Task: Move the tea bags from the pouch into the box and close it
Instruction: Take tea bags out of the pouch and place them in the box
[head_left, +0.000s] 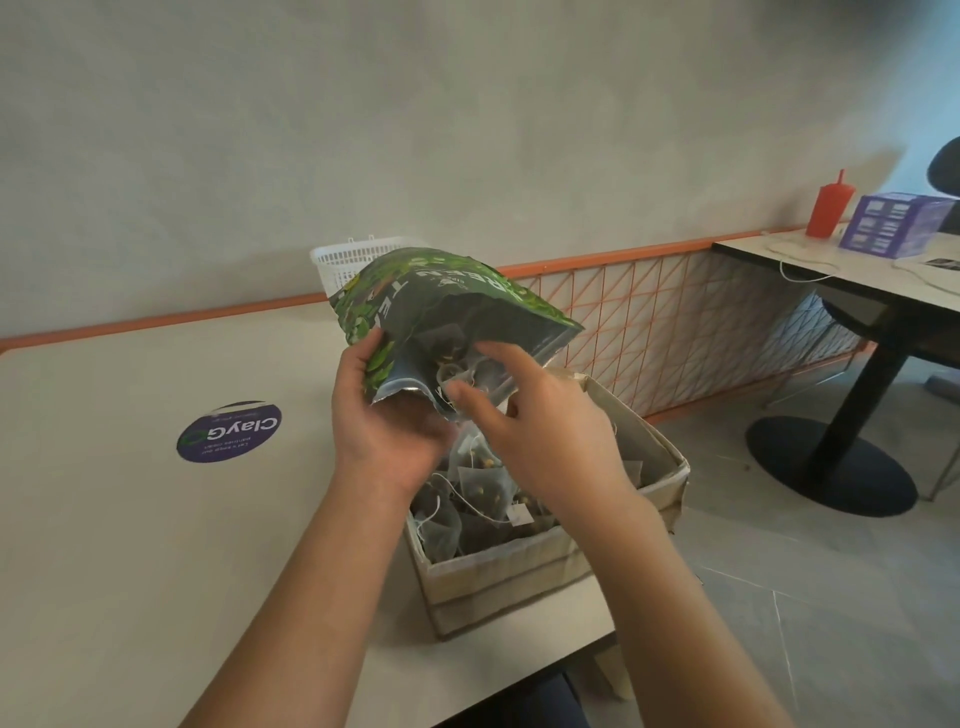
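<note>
A green tea pouch (441, 306) is tipped mouth-down over an open cardboard box (519, 577) at the table's right edge. My left hand (384, 436) grips the pouch by its lower left edge near the mouth. My right hand (540, 426) reaches into the pouch's mouth, thumb and fingers pinching a tea bag (457, 376) there. Several mesh tea bags (478, 493) with strings and tags lie piled inside the box, partly hidden by my hands.
The beige table (156, 519) carries a round purple sticker (229, 431) to the left and a white plastic basket (348, 260) at the back. An orange wire partition (701, 317) runs behind. A second table (857, 270) at right holds a red bottle (830, 205) and a purple box (893, 223).
</note>
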